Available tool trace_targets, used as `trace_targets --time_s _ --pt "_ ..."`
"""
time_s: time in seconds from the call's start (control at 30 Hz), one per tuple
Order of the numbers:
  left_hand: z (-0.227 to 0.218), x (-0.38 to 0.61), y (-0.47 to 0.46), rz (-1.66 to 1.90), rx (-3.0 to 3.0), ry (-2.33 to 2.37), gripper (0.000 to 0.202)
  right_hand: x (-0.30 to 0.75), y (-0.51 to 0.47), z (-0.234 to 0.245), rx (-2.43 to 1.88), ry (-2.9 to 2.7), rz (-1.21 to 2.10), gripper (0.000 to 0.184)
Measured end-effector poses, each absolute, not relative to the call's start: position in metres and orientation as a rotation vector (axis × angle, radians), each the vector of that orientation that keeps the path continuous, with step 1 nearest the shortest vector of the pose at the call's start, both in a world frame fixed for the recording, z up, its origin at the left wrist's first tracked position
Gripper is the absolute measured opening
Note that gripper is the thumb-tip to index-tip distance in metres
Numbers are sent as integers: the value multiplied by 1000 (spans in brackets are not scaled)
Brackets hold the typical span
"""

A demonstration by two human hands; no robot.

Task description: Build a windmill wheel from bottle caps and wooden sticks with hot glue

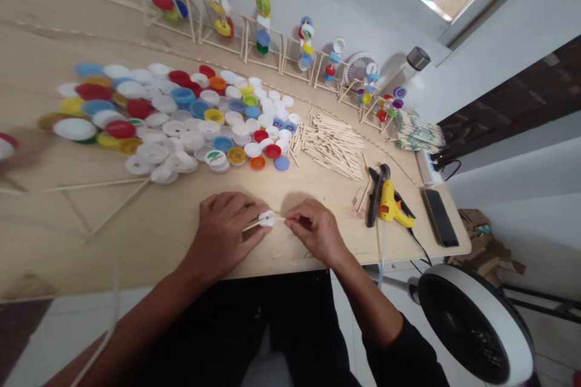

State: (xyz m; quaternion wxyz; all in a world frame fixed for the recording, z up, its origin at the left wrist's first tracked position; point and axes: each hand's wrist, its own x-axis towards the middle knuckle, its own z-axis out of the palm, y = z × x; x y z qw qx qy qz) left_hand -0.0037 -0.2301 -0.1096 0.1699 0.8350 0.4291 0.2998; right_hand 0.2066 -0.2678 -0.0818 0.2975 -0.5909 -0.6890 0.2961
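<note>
Left of the glue gun (390, 202), left hand (224, 233) and right hand (313, 233) pinch a stick (251, 225) — seemingly steadying the white cap (266, 218) between.

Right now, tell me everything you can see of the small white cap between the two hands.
The white cap is a small, round, plastic-looking bottle cap, seemingly threaded on a thin wooden stick that juts out both sides. Its round face is turned toward the camera, near the front edge of the table. The left hand pinches the stick right at the cap's left side; the right hand pinches the stick's other end. Whether the cap touches the table cannot be told.
</note>
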Motion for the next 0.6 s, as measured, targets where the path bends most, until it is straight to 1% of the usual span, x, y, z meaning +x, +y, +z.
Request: trace_targets --time_s 0.33,0.6 --pt "-108 -5 -230 865 2324 1201 21 207 -264 -78 -1592 -1868 800 9" --pt "-114 -11 -224 779 2327 1107 27 212 -260 -76 -1567 -1907 835 9"
